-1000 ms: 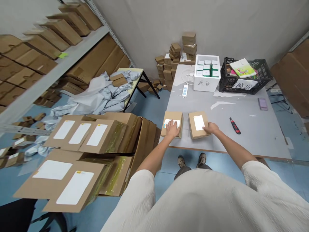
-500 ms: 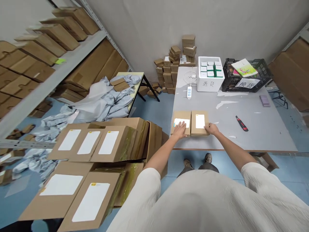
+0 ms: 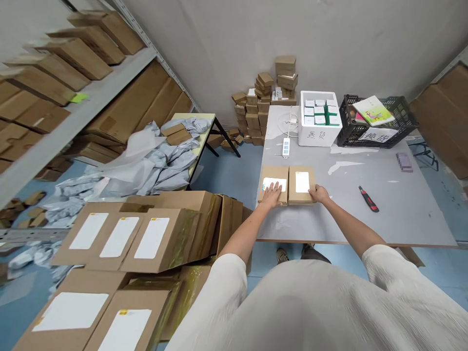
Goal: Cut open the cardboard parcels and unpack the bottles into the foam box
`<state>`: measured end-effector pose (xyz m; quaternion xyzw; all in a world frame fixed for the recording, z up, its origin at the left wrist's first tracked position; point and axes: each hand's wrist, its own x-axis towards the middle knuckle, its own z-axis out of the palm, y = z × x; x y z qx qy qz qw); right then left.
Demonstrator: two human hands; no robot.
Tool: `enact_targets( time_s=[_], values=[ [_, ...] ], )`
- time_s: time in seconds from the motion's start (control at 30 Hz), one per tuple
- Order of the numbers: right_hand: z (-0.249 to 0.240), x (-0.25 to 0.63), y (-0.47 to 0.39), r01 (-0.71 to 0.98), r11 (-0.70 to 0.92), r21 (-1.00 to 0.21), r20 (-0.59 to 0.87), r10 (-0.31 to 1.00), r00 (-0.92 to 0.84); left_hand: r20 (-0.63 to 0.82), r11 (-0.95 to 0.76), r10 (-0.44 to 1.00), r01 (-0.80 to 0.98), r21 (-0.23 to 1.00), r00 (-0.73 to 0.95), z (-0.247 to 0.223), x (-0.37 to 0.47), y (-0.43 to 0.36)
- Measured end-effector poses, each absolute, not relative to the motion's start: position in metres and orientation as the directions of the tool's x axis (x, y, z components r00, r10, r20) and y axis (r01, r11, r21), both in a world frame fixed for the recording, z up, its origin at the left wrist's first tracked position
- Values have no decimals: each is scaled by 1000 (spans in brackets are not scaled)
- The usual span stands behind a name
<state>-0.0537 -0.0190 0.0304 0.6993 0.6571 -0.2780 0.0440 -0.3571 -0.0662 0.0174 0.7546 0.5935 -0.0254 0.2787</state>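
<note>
Two brown cardboard boxes with white labels lie side by side near the front left of the grey table. My left hand rests flat with spread fingers on the label of the left box. My right hand grips the right edge of the right box, its fingers closed at the label's lower corner. A black and red utility knife lies to the right of my right hand.
At the table's back stand a white foam box of small cartons, a black crate with a booklet, and a power strip. Large labelled cartons are stacked at my left. Grey plastic bags cover a side table.
The view has shifted, so the large cartons at left appear lower and the table's front edge sits lower. Both hands keep their places on the two boxes.
</note>
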Motion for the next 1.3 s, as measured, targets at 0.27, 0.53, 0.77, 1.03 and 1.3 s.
enact_targets(
  time_s=[0.27,0.53,0.77,1.03,1.3],
  values=[
    [35,-58,33,942,-104,-320,-459,886,-58,-402,-116,876,924,365,269,23,-362,-15],
    [27,-61,50,933,-57,-355,-442,890,-114,-425,-73,873,924,376,242,26,-366,0],
    [21,-56,33,887,-150,-437,-412,910,-49,-281,-101,933,913,396,225,31,-329,-14],
    [6,-55,3,779,4,-626,-246,948,-203,-232,-258,894,863,434,383,23,-269,-17],
    [3,-42,-4,761,-24,-648,-224,961,-160,-351,-212,855,875,435,381,20,-235,-30]
  ],
)
